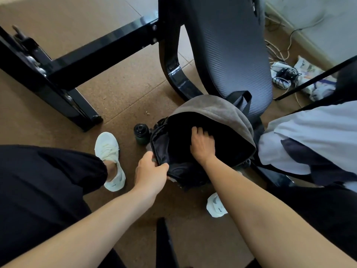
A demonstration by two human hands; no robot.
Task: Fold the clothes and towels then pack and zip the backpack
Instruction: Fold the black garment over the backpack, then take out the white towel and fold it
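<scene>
A brown-grey backpack (212, 109) stands open on the floor in the middle of the view, its dark inside facing up. My left hand (151, 168) grips the black front edge of the opening at its lower left. My right hand (202, 145) reaches down into the main compartment and rests on the dark contents, fingers bent; what lies under them is too dark to tell. A white and dark pile of cloth (309, 136) lies at the right, beside the bag.
A dark bottle (142, 133) stands on the floor just left of the backpack. A black office chair (228, 51) rises behind the bag. Black table legs (63, 68) cross the left. Cables and a power strip (282, 74) lie at the back right. White shoes (110, 151) flank the bag.
</scene>
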